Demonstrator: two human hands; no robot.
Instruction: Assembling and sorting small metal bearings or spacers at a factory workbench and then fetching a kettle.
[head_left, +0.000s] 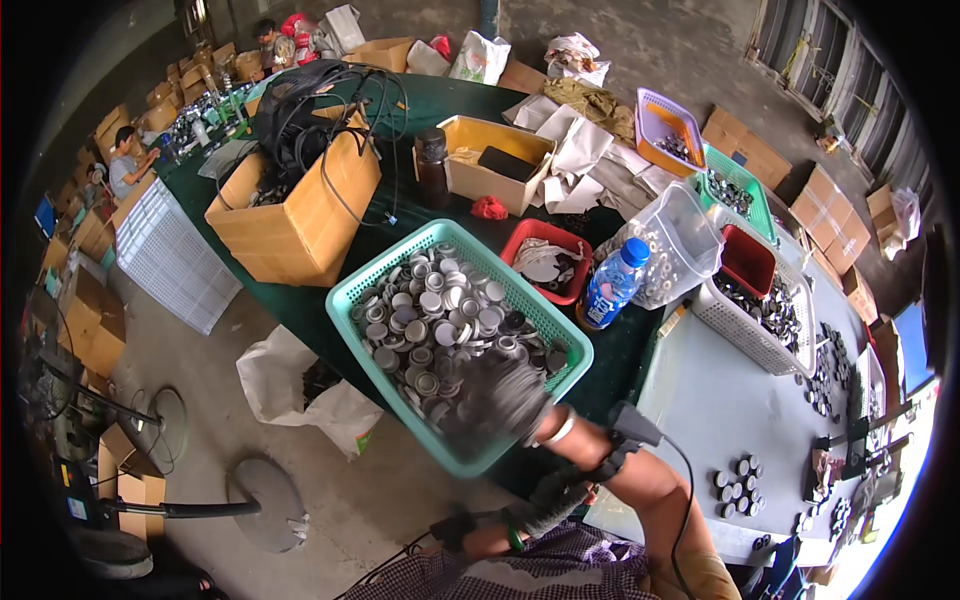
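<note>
A mint-green plastic basket (pixel 352 345) holds a heap of small round metal caps (pixel 440 310), silvery and dark. My right hand (pixel 500 395), in a dark grey glove, reaches into the near right part of this heap. Motion smears its fingers, so what they grip, if anything, does not show. My left hand (pixel 552 500), also gloved, stays close to my body below my right forearm. Its fingers are partly hidden, and I cannot make out anything in them. A green bracelet (pixel 514 535) circles the left wrist.
Behind the basket are a cardboard box with black cables (pixel 300 225), a red tray (pixel 548 258) and a blue-capped bottle (pixel 612 285). A clear tub (pixel 665 245) and a white basket (pixel 760 335) stand to the right. Round caps (pixel 738 487) lie on the grey table (pixel 680 430).
</note>
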